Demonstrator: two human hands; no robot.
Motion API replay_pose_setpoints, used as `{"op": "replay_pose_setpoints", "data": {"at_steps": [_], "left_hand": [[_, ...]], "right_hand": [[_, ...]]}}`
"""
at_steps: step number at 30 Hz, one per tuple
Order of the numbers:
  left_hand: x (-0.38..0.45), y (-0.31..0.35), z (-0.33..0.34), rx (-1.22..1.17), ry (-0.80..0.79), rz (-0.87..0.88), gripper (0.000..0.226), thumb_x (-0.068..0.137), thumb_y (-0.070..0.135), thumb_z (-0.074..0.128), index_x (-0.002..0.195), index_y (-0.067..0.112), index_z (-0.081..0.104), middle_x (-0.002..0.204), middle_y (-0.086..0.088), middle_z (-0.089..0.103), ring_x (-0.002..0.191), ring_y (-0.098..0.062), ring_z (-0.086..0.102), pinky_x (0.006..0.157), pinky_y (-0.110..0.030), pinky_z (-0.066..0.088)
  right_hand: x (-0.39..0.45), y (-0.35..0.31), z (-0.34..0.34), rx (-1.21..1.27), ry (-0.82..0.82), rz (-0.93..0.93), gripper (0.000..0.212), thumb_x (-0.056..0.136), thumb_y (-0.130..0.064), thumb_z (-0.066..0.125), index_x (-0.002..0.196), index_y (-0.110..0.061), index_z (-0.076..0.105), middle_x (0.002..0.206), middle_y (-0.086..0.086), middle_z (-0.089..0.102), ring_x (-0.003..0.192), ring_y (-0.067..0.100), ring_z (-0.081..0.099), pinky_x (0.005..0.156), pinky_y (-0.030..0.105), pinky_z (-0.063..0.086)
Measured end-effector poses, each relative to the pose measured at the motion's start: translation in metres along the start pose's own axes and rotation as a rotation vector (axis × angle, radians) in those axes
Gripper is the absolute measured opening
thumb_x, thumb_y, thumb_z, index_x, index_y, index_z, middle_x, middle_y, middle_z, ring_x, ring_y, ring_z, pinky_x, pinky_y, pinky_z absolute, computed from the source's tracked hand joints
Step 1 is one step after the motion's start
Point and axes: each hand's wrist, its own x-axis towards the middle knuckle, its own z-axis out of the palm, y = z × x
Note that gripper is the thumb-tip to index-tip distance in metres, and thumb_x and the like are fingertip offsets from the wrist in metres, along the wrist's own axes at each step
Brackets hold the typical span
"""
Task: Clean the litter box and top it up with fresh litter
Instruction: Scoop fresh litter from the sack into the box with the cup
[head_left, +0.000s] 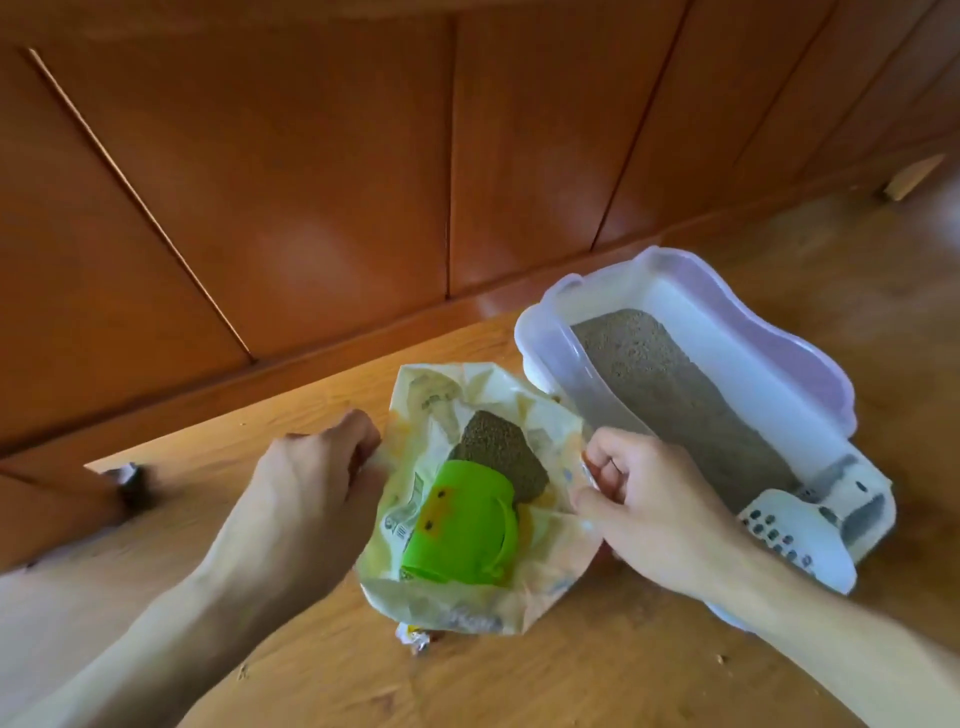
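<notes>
Where wood floor (519, 675) meets cabinet doors (311, 182), the litter box (810, 374) sits.

We count one litter box (810, 364), one slotted white scoop (795, 535), one open litter bag (524, 400), one green cup (462, 525) inside it. Two hands: left hand (306, 483), right hand (649, 499). Two paper scraps on the floor (519, 686).

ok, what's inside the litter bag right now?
Inside the litter bag, held open by the left hand and right hand: a green scoop cup lying on dark litter. The cup and bag folds hide how much litter remains.
</notes>
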Motion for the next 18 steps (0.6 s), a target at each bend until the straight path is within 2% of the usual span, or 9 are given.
{"op": "replay_pose_setpoints", "data": {"at_steps": [3, 7, 12, 15, 18], "left_hand": [[-0.011, -0.005, -0.002, -0.026, 0.009, 0.017, 0.018, 0.088, 0.016, 0.065, 0.075, 0.022, 0.055, 0.051, 0.0, 0.054, 0.055, -0.021, 0.049, 0.048, -0.03, 0.04], [-0.012, -0.005, -0.009, -0.066, 0.011, -0.006, 0.018, 0.088, 0.013, 0.064, 0.074, 0.021, 0.057, 0.054, 0.001, 0.058, 0.064, -0.018, 0.053, 0.057, -0.033, 0.043], [-0.019, -0.005, -0.001, -0.089, -0.015, 0.023, 0.02, 0.089, 0.012, 0.064, 0.074, 0.022, 0.056, 0.055, 0.0, 0.058, 0.059, -0.02, 0.054, 0.053, -0.036, 0.044], [-0.016, -0.004, 0.003, -0.09, 0.021, 0.057, 0.016, 0.089, 0.014, 0.063, 0.076, 0.022, 0.058, 0.056, 0.002, 0.059, 0.06, -0.018, 0.055, 0.053, -0.034, 0.044], [-0.011, -0.01, 0.012, -0.047, 0.005, 0.04, 0.017, 0.09, 0.017, 0.064, 0.077, 0.025, 0.055, 0.054, 0.005, 0.057, 0.054, -0.017, 0.053, 0.045, -0.029, 0.041]], "right_hand": [[-0.002, 0.004, 0.002, 0.036, -0.006, 0.032, 0.025, 0.083, -0.013, 0.068, 0.065, -0.019, 0.05, 0.051, -0.003, 0.049, 0.045, 0.019, 0.052, 0.049, 0.037, 0.049], [0.005, 0.003, 0.0, 0.066, 0.044, 0.014, 0.023, 0.081, -0.008, 0.069, 0.065, -0.015, 0.055, 0.049, -0.006, 0.045, 0.044, 0.01, 0.042, 0.047, 0.028, 0.04], [0.001, 0.01, 0.009, -0.003, 0.051, -0.031, 0.027, 0.082, -0.008, 0.07, 0.064, -0.017, 0.052, 0.047, -0.007, 0.042, 0.043, 0.007, 0.035, 0.044, 0.015, 0.03], [0.002, 0.014, 0.005, -0.001, 0.068, -0.036, 0.026, 0.082, -0.01, 0.07, 0.065, -0.018, 0.053, 0.049, -0.006, 0.045, 0.042, 0.007, 0.036, 0.043, 0.015, 0.031], [0.005, 0.018, 0.007, -0.06, 0.016, 0.0, 0.025, 0.083, -0.014, 0.072, 0.067, -0.022, 0.054, 0.047, -0.011, 0.049, 0.042, 0.006, 0.043, 0.046, 0.016, 0.038]]}}
